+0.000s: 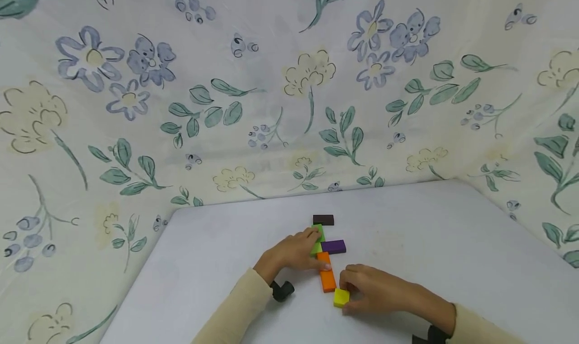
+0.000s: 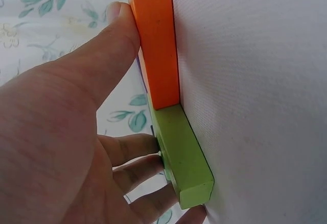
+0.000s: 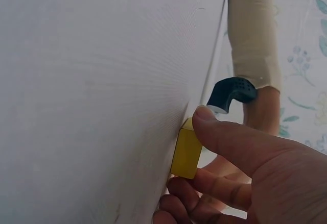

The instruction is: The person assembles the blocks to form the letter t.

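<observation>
My left hand (image 1: 291, 252) rests along a line of blocks. Its thumb lies on the long orange block (image 1: 328, 282), while the other fingers touch the green blocks (image 1: 319, 230) farther back. In the left wrist view the end of the orange block (image 2: 159, 55) meets a green block (image 2: 184, 155) at its side. My right hand (image 1: 384, 289) pinches a small yellow block (image 1: 341, 298) between thumb and fingers, at the near end of the orange one. The right wrist view shows the thumb on one end of this yellow block (image 3: 187, 152) and fingers at the other.
A purple block (image 1: 333, 247) lies crosswise beside the green ones, and a dark brown block (image 1: 323, 220) lies at the far end of the line. All sit on a white table (image 1: 217, 248). Flower-patterned cloth (image 1: 271, 82) hangs behind and at both sides. Black wrist cameras (image 1: 283, 291) are worn on the arms.
</observation>
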Available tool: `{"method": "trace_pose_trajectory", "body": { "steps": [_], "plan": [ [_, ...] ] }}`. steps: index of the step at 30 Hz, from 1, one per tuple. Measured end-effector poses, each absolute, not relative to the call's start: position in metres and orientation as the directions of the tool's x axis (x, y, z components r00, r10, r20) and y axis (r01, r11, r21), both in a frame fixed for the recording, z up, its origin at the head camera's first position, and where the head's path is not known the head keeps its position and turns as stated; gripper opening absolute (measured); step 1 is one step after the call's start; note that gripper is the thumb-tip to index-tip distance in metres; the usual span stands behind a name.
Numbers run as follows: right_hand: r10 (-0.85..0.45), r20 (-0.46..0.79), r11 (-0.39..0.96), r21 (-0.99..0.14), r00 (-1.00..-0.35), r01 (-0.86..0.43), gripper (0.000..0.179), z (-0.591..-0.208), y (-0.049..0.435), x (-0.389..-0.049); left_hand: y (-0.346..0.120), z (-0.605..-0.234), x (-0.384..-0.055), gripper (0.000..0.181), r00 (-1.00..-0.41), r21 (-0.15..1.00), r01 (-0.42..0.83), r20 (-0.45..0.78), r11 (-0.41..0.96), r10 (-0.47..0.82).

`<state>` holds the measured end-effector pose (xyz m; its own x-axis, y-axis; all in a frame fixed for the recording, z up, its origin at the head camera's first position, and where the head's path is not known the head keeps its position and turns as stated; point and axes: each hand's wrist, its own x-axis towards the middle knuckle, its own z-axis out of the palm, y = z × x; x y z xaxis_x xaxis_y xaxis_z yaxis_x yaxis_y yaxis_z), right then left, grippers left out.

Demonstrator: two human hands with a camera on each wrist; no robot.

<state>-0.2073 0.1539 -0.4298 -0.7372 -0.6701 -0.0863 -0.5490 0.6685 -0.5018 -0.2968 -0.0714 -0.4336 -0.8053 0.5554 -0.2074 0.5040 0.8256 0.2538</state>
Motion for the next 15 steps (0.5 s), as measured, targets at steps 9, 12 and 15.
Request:
{"method": "trace_pose_trajectory", "body": {
  "steps": [9, 12, 15],
  "plan": [
    [-0.661, -0.091, 0.671, -0.515, -0.745, -0.533, 0.035, -0.4277, 0.1567, -0.2059, -0.0701, -0.4326, -0.2976, 0.096, -0.803, 0.26, 0.499, -0.219, 0.827, 0.554],
    [-0.657, -0.099, 0.665, -0.542, -0.747, -0.513, 0.035, -0.426, 0.1577, -0.2071, -0.07, -0.4317, -0.2968, 0.096, -0.804, 0.271, 0.498, -0.213, 0.824, 0.556],
    [-0.669, -0.094, 0.64, -0.578, -0.738, -0.507, 0.035, -0.4262, 0.1579, -0.2092, -0.0706, -0.4312, -0.2962, 0.095, -0.805, 0.272, 0.492, -0.218, 0.827, 0.551]
  ]
}}
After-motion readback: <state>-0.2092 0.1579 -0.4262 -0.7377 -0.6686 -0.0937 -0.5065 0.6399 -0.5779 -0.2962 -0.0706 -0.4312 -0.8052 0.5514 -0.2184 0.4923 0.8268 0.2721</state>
